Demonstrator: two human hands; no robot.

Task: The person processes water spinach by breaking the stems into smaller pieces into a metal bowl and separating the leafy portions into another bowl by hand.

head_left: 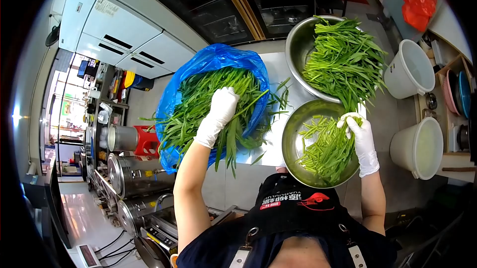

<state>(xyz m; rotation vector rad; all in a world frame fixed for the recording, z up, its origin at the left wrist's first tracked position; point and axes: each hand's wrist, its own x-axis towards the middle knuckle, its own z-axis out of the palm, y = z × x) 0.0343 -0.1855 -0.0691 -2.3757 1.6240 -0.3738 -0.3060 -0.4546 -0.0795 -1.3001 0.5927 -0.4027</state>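
Note:
My left hand (222, 107), in a white glove, is closed on green stems over the blue plastic bag (213, 54), which is full of long leafy greens (194, 94). In a white glove too, my right hand (354, 125) has its fingers curled around some greens at the right rim of the lower metal bowl (293, 168). Short cut stems (310, 141) and leafy pieces lie in that bowl. Above it, a larger metal bowl (296, 44) holds a big heap of long greens (343, 59).
A metal table (268, 144) carries the bag and bowls, with loose leaves between them. Two white buckets (405, 72) stand at the right, near a red bag (420, 7). Large metal pots (134, 173) and a red stool (147, 140) are at the left.

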